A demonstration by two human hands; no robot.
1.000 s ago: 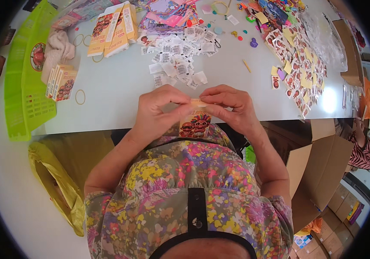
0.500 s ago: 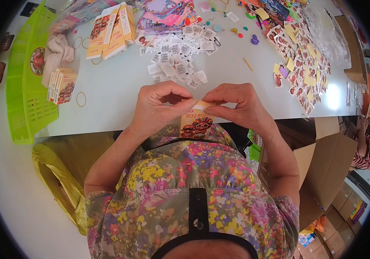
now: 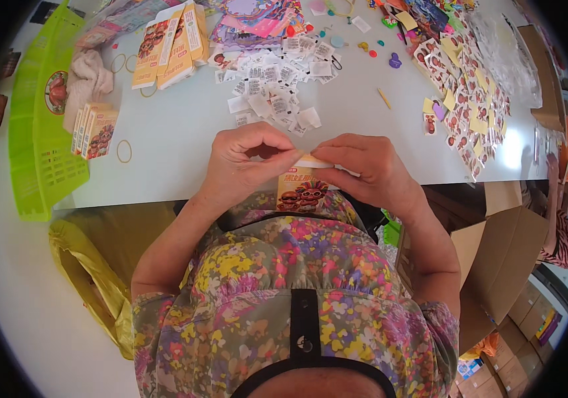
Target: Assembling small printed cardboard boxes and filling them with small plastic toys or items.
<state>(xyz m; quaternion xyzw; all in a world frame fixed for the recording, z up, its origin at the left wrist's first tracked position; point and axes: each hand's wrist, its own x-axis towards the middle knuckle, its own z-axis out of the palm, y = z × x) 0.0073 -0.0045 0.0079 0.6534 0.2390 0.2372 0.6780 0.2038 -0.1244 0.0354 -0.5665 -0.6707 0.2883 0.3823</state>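
The left hand (image 3: 243, 162) and right hand (image 3: 375, 167) are grasping the yellow box (image 3: 302, 191) at eleven and one o'clock, ideally pressing lightly, evenly.

Pale orange box (image 3: 302, 188) with a seemingly brown-red cartoon pattern

Forearms (image 3: 181, 242) angled in, left hand (image 3: 244, 162) doing a looped thumb-and-finger pinch, right hand (image 3: 377, 166) close by, thumb (image 3: 345, 181) kinda below its fingers (image 3: 345, 154).
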